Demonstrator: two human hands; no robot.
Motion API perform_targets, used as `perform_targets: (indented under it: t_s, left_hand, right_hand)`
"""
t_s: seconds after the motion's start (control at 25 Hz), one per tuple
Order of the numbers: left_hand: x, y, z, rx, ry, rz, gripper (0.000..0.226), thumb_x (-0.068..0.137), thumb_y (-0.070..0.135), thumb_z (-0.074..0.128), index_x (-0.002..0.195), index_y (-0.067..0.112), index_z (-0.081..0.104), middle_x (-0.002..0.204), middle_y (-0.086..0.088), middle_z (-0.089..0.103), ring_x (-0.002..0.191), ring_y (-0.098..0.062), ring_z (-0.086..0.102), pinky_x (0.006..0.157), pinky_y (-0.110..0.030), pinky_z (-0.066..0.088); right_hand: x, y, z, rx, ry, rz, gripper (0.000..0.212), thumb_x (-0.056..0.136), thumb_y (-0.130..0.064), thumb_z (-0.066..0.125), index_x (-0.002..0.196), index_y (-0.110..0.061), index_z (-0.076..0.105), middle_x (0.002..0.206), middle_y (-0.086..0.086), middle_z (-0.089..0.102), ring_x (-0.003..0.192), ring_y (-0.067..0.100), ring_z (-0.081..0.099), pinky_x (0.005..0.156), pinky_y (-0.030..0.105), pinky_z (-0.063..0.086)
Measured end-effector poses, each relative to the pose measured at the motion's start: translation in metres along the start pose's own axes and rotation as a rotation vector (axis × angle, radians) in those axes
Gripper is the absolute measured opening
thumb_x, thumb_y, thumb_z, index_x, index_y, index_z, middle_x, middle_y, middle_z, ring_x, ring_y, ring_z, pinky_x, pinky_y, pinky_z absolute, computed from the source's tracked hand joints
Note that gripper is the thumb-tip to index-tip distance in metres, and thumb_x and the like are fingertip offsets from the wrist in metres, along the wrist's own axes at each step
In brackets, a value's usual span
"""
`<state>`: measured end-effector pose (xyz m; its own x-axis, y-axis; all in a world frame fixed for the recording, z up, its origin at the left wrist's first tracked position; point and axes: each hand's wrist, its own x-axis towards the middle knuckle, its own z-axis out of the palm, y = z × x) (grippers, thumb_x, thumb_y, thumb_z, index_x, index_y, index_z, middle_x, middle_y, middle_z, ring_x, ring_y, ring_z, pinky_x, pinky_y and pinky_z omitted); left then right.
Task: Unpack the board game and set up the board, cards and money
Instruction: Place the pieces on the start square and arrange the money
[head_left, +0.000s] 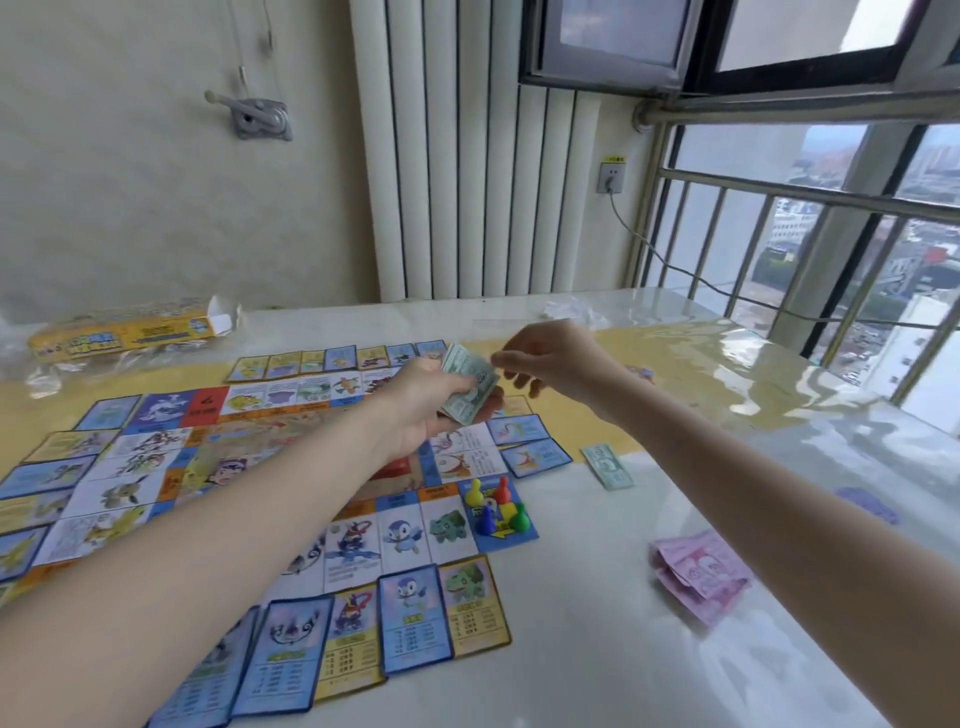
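At frame centre, the left hand holds a stack of green banknotes in its grip above the board. The right hand hovers just beside the stack's top edge, fingers loosely curled, pinching nothing clearly visible. One green note lies on the desk right of the board; pink notes sit lower right. Cards line the board's edges, and four pawns stand on its corner.

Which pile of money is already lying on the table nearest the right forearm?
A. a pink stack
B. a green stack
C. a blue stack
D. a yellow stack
A: the pink stack lies fanned on the white table just beside the right forearm, while the green notes are held in the left hand.
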<state>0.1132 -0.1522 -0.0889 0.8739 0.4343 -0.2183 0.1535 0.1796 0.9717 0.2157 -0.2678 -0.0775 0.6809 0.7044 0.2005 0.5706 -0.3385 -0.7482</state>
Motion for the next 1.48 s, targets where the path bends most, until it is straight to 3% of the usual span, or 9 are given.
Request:
perform_targets:
  t_s: [0.16, 0.28, 0.56, 0.68, 0.84, 1.0, 1.12, 1.28, 1.48]
  left_hand:
    - [0.006, 0.014, -0.051, 0.075, 0.12, 0.081, 0.007, 0.088, -0.001, 0.058, 0.091, 0.005, 0.061, 0.061, -0.001, 0.067, 0.05, -0.008, 0.064, 0.048, -0.018, 0.053]
    - [0.025, 0.025, -0.092, 0.114, 0.234, 0.12, 0.008, 0.086, 0.004, 0.062, 0.094, 0.003, 0.061, 0.069, -0.005, 0.066, 0.049, -0.009, 0.063, 0.049, -0.019, 0.054]
    - [0.09, 0.056, -0.175, 0.022, 0.415, 0.152, 0.014, 0.095, 0.007, 0.049, 0.081, 0.007, 0.054, 0.043, 0.002, 0.061, 0.032, 0.001, 0.05, 0.037, -0.01, 0.041]
    - [0.111, 0.05, -0.19, 0.022, 0.427, 0.069, 0.011, 0.097, 0.012, 0.044, 0.099, 0.005, 0.052, 0.062, -0.007, 0.059, 0.033, -0.002, 0.046, 0.035, -0.012, 0.037]
    - [0.127, 0.038, -0.193, -0.076, 0.392, 0.018, 0.02, 0.098, 0.01, 0.03, 0.105, 0.002, 0.046, 0.07, -0.014, 0.058, 0.039, -0.008, 0.052, 0.037, -0.015, 0.042]
    - [0.121, 0.03, -0.194, -0.009, 0.291, -0.01, 0.021, 0.095, -0.003, 0.03, 0.111, -0.002, 0.043, 0.086, -0.02, 0.063, 0.065, -0.02, 0.063, 0.05, -0.022, 0.053]
    - [0.105, 0.034, -0.202, 0.008, 0.309, 0.027, 0.023, 0.093, -0.008, 0.037, 0.114, -0.005, 0.047, 0.09, -0.019, 0.065, 0.063, -0.018, 0.067, 0.055, -0.028, 0.056]
    - [0.064, 0.045, -0.226, -0.001, 0.412, 0.106, 0.028, 0.089, -0.01, 0.049, 0.116, -0.001, 0.052, 0.081, -0.013, 0.061, 0.063, -0.018, 0.064, 0.054, -0.029, 0.056]
    - [-0.003, 0.042, -0.283, 0.006, 0.525, 0.151, 0.015, 0.088, -0.008, 0.053, 0.097, 0.004, 0.055, 0.085, -0.012, 0.061, 0.067, -0.018, 0.063, 0.053, -0.023, 0.056]
  right_hand:
    - [0.04, -0.032, 0.045, 0.15, -0.119, -0.02, 0.015, 0.076, -0.006, 0.073, 0.087, -0.001, 0.063, 0.062, 0.008, 0.06, 0.046, 0.011, 0.049, 0.046, 0.018, 0.041]
    - [0.08, -0.046, 0.073, 0.321, -0.156, -0.002, 0.023, 0.074, 0.002, 0.072, 0.093, -0.001, 0.061, 0.063, 0.009, 0.058, 0.047, 0.013, 0.049, 0.05, 0.021, 0.042]
    - [0.193, -0.046, 0.133, 0.541, 0.076, 0.281, 0.032, 0.084, 0.002, 0.061, 0.114, 0.007, 0.052, 0.063, 0.009, 0.052, 0.046, 0.011, 0.052, 0.043, 0.015, 0.047]
    - [0.232, -0.02, 0.162, 0.233, 0.142, 0.296, 0.027, 0.079, -0.002, 0.067, 0.103, 0.004, 0.058, 0.073, 0.014, 0.063, 0.062, 0.024, 0.056, 0.062, 0.034, 0.052]
    - [0.25, 0.01, 0.179, -0.425, 0.104, 0.198, 0.02, 0.086, 0.0, 0.053, 0.103, -0.001, 0.062, 0.106, 0.018, 0.064, 0.093, 0.031, 0.06, 0.067, 0.029, 0.043]
    - [0.246, 0.001, 0.18, -0.584, 0.133, 0.073, 0.015, 0.088, 0.0, 0.052, 0.1, 0.001, 0.061, 0.117, 0.017, 0.047, 0.097, 0.033, 0.053, 0.073, 0.032, 0.042]
    - [0.231, -0.044, 0.171, -0.254, 0.133, -0.064, 0.024, 0.093, -0.013, 0.049, 0.099, 0.004, 0.065, 0.1, 0.017, 0.06, 0.086, 0.029, 0.058, 0.07, 0.031, 0.046]
    - [0.179, -0.111, 0.181, 0.277, -0.321, -0.105, 0.018, 0.087, -0.017, 0.062, 0.077, -0.002, 0.063, 0.072, 0.012, 0.064, 0.057, 0.017, 0.058, 0.051, 0.02, 0.048]
    - [0.152, -0.161, 0.238, 0.5, -0.293, -0.051, 0.007, 0.08, -0.001, 0.067, 0.08, 0.006, 0.065, 0.059, 0.01, 0.057, 0.037, 0.004, 0.053, 0.041, 0.013, 0.045]
